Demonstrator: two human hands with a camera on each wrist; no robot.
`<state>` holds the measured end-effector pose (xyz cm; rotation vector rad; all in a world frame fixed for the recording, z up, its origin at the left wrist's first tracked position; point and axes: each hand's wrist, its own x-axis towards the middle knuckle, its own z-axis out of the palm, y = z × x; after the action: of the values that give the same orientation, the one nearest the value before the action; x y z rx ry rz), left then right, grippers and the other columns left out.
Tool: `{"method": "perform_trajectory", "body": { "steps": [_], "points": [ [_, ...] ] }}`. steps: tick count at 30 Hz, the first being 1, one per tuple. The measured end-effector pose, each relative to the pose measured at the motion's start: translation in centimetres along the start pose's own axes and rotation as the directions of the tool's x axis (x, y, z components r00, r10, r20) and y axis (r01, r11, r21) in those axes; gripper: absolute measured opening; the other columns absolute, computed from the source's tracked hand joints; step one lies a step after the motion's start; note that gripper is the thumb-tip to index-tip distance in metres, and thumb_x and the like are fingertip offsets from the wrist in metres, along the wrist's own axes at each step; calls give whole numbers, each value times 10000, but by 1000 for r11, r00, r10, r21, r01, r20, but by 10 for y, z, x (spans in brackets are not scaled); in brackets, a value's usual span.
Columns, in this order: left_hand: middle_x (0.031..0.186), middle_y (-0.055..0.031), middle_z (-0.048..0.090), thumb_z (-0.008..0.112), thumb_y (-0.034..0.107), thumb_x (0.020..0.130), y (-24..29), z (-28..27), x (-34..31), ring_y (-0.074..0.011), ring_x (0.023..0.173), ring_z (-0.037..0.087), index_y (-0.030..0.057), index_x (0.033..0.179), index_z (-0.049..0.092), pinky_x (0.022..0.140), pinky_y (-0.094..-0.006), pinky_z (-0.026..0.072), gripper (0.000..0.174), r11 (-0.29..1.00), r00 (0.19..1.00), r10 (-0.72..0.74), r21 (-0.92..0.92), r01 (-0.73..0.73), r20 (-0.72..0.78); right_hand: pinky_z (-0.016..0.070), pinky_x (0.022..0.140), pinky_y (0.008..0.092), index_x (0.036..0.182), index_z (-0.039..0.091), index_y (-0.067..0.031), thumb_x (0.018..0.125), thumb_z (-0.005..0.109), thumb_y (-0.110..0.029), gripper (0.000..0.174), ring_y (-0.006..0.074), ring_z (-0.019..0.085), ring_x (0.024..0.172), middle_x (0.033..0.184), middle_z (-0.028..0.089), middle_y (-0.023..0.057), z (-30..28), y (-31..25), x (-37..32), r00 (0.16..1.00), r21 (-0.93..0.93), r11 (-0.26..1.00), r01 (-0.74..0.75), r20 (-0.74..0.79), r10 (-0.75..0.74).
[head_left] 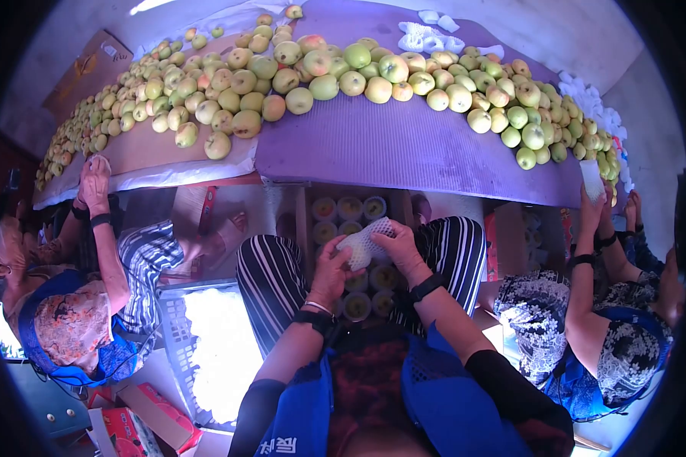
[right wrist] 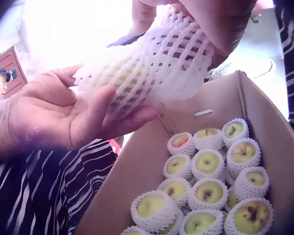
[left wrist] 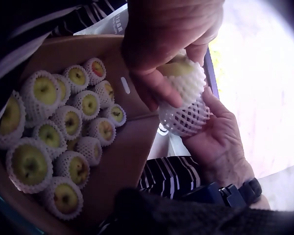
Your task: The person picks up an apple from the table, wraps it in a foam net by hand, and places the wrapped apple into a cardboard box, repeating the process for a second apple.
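Note:
In front of my lap, my left hand (head_left: 331,273) holds a yellow-green apple (left wrist: 179,68) that sits partly inside a white foam net sleeve (head_left: 366,242). In the right wrist view its thumb and fingers cradle the netted apple from below. My right hand (head_left: 400,247) grips the other end of the sleeve, where the net (right wrist: 183,54) narrows. Just below both hands stands an open cardboard box (left wrist: 100,54) between the knees. Inside it, apples (left wrist: 71,122) in white foam nets sit in rows, most with their tops showing.
A long table with a purple ribbed mat (head_left: 335,148) bears a heap of loose apples (head_left: 244,80). Foam nets (head_left: 431,38) lie at its back. A grey plastic crate (head_left: 177,327) stands at left. People sit working on both sides.

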<state>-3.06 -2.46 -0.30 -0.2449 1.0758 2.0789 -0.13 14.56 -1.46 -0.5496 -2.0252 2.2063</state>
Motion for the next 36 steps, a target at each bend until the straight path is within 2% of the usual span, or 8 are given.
{"method": "perform_trajectory", "body": {
  "steps": [3, 5, 12, 16, 20, 27, 29, 36],
  "points": [
    [1089, -92, 482, 538, 158, 810, -2, 2, 1, -234, 926, 537, 89, 1171, 362, 666, -394, 512, 407, 999, 1000, -3, 54, 3, 0, 460, 660, 240, 879, 583, -4, 705, 603, -51, 181, 115, 569, 704, 795, 602, 53, 6, 0, -1, 995, -25, 995, 99, -17, -99],
    [1089, -89, 480, 538, 153, 808, -4, 1, 2, -229, 921, 539, 89, 1174, 359, 668, -393, 511, 413, 995, 1000, 1, 98, -1, -1, 463, 646, 261, 881, 578, -16, 678, 576, -9, 204, 193, 581, 710, 758, 577, 89, 14, -5, -5, 891, -623, 702, 344, -19, -453],
    [1118, -95, 453, 515, 104, 797, -7, -1, 2, -216, 1006, 485, 90, 1186, 353, 776, -375, 461, 421, 997, 995, 70, -32, -72, -77, 458, 622, 333, 911, 559, -35, 642, 550, 21, 275, 284, 543, 715, 816, 502, 126, 44, -30, -29, 850, -567, 644, 514, 237, -470],
    [1157, -112, 422, 458, 90, 796, -3, -1, 1, -254, 1039, 460, 68, 1200, 335, 919, -384, 353, 423, 930, 971, 156, -358, -83, 180, 445, 632, 358, 877, 550, -35, 694, 523, -65, 187, 296, 528, 765, 834, 490, 114, 54, -34, -33, 793, -697, 451, 557, 285, -538],
    [1139, -118, 441, 418, 158, 831, -4, 1, 2, -270, 1041, 456, 38, 1189, 350, 958, -394, 305, 383, 945, 972, 177, -301, -124, 154, 438, 644, 333, 842, 559, -24, 705, 499, -87, 162, 281, 518, 789, 866, 498, 114, 60, -29, -40, 687, -686, 259, 680, 472, -552],
    [1158, -133, 451, 390, 264, 869, -6, -12, 9, -280, 1085, 426, 42, 1175, 386, 938, -405, 324, 378, 828, 998, 47, -560, -16, 42, 431, 660, 334, 818, 555, -24, 614, 569, -37, 205, 283, 519, 790, 893, 532, 127, 51, -18, -41, 623, -444, 449, 775, 425, -656],
    [1211, -133, 422, 378, 296, 873, -8, -12, 12, -290, 1119, 402, 29, 1201, 364, 957, -424, 302, 424, 819, 998, 55, -573, -35, 18, 425, 707, 356, 820, 544, -23, 589, 588, -27, 236, 301, 515, 813, 866, 532, 130, 45, -13, -42, 827, -327, 760, 561, 245, -506],
    [1157, -97, 453, 474, 201, 836, -8, -3, 7, -265, 1086, 426, 62, 1207, 355, 930, -435, 327, 414, 926, 976, 209, -333, -177, 61, 447, 706, 317, 906, 534, -31, 615, 585, -29, 295, 274, 542, 782, 899, 517, 142, 37, -48, -33, 776, -616, 633, 469, -54, -628]
  ]
}}
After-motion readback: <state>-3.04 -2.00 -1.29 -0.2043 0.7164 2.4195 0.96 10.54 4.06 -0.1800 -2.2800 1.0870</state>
